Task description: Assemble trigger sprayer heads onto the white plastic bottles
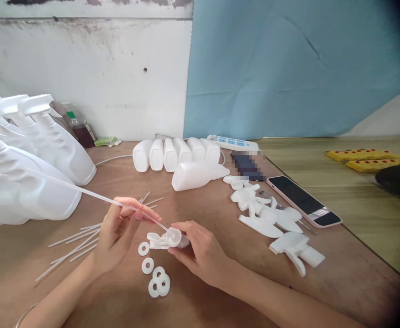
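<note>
Between thumb and fingers, my left hand (120, 228) pinches a long thin white plastic tube (94, 194). Its lower end meets the round opening of a white spray trigger head (159, 240); how deep it sits I cannot tell. My right hand (200, 248) grips that trigger head, which lies on its side with the opening towards me. Several flat white ring washers (147, 265) lie on the table just below it. Under and beside my left forearm, more white tubes (73, 238) are strewn, partly hidden by the hand.
Assembled white spray bottles (59, 146) fill the left side. Bottles without heads (157, 155) lie along the back, one lying nearer (200, 176). Loose trigger heads (294, 246) are heaped at the right, beside a phone (304, 200). A power strip (236, 143) runs along the wall.
</note>
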`<state>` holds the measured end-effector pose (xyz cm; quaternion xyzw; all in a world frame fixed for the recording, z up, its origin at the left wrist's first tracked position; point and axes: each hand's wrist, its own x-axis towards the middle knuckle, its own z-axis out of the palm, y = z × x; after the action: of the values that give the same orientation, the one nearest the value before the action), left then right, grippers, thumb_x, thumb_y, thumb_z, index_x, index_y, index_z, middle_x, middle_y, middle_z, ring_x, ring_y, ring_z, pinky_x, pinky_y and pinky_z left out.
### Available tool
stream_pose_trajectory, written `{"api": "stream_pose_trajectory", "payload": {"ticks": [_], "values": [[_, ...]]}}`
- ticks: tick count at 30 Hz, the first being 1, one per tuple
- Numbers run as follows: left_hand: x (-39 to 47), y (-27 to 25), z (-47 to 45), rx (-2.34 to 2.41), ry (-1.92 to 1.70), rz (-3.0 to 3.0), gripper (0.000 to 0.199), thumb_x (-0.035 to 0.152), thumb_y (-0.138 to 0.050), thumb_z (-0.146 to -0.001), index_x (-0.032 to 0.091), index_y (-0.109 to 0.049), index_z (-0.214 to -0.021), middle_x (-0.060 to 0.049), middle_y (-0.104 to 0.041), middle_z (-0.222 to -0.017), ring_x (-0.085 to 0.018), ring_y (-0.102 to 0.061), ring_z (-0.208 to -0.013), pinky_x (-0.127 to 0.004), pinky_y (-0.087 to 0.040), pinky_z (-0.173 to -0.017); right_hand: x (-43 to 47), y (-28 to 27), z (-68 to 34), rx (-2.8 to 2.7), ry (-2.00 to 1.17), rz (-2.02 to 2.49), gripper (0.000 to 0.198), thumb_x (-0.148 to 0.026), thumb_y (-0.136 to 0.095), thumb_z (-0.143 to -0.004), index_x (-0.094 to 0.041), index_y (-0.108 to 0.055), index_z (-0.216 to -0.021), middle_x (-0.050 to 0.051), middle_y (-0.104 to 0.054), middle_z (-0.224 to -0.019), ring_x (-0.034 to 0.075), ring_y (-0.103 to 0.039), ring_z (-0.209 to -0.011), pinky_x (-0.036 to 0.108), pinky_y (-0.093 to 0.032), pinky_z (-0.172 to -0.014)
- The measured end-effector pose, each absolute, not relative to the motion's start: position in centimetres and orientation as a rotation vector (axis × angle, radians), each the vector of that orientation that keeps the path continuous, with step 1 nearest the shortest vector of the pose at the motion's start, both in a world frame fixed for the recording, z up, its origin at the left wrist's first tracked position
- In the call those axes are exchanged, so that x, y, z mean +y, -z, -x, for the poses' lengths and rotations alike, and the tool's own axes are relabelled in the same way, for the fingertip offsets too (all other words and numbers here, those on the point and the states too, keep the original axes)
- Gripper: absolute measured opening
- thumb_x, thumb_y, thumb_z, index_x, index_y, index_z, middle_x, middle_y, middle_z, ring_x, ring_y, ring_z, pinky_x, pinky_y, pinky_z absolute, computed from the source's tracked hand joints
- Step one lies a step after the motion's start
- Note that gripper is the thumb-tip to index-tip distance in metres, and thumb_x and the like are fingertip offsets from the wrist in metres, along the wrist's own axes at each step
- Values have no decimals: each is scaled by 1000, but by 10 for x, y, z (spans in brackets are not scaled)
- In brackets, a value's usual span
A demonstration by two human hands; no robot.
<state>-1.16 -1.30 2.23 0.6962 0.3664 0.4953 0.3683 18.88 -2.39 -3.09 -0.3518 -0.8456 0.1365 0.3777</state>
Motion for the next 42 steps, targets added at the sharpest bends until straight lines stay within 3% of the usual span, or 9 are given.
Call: {"api": "stream_pose_trajectory", "payload": {"ticks": [6, 17, 22, 30, 42], "values": [[-15, -21, 10, 919, -1226, -1809, 15, 13, -38, -88, 25, -42, -96, 1, -68, -85, -17, -66, -78, -36, -55, -69, -24, 30, -190, -2166, -347, 901, 28, -25, -55, -83, -18, -43, -107, 6, -61, -93, 18, -59, -79, 32, -48, -68], [-6, -31, 7, 912, -1035, -2121, 17, 11, -40, -87, 23, -45, -97, 2, -62, -85, -12, -62, -77, -24, -52, -67, -24, 31, -190, -2164, -389, 885, 27, -24, -54, -83, -18, -44, -107, 6, -61, -93, 18, -58, -79, 32, -48, -69], [-6, -39, -9, 972, -788, -2245, 8, 17, -45, -86, 19, -52, -87, 2, -63, -78, -9, -60, -67, -20, -48, -63, -24, 32, -191, -2163, -393, 883, 30, -24, -55, -82, -19, -43, -110, 6, -61, -94, 19, -58, -80, 32, -48, -69], [-7, -24, -12, 1132, -752, -2259, 9, 14, -54, -79, 18, -55, -71, 1, -59, -70, -9, -53, -62, -19, -42, -57, -25, 29, -190, -2169, -438, 877, 25, -26, -53, -84, -19, -45, -107, 6, -61, -91, 19, -57, -79, 32, -47, -69], [-6, -25, -22, 1135, -709, -2405, 16, 9, -50, -72, 16, -43, -59, 3, -47, -59, -8, -43, -54, -18, -31, -48, -25, 37, -189, -2165, -406, 867, 21, -31, -48, -87, -18, -45, -103, 7, -60, -88, 19, -56, -77, 32, -46, -68]]}}
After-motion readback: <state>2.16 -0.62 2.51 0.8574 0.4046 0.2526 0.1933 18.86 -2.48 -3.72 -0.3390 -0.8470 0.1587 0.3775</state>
